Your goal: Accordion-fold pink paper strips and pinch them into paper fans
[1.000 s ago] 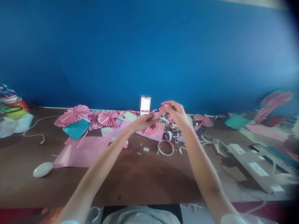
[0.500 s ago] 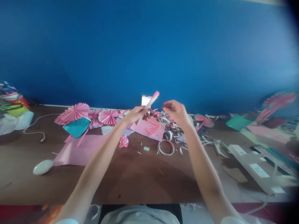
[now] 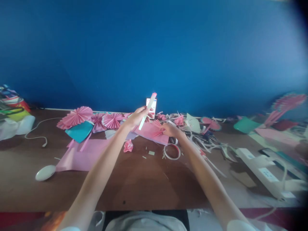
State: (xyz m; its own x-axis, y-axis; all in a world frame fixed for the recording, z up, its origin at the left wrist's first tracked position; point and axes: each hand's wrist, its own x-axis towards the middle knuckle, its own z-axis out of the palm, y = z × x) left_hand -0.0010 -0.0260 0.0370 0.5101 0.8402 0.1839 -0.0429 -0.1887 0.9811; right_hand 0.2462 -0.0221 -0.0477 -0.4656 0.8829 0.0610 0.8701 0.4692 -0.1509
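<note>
My left hand (image 3: 139, 116) is closed around a narrow folded paper strip (image 3: 147, 113), white along the side facing me and pink at its upper tip. The strip is tilted upward, in front of a phone (image 3: 153, 104) with a lit screen. To its right, my right hand (image 3: 170, 130) reaches down with its fingertips closed at a pleated pink paper fan (image 3: 157, 125). That fan lies over a flat pink sheet (image 3: 147, 131). Just below my right hand is a roll of tape (image 3: 172, 151) lying flat.
Pink paper rosettes (image 3: 113, 121), a teal paper piece (image 3: 79, 131) and a large pink sheet (image 3: 79, 157) lie left, near a white mouse (image 3: 45, 173). A crumpled pink paper (image 3: 128, 146) sits mid-table. White paper scraps (image 3: 204, 141) and a power strip (image 3: 264, 173) are right.
My right hand has moved down and left from the air to the pleated pink fan. The strip in my left hand has shifted slightly left and stands steeper, its white side facing me more.
</note>
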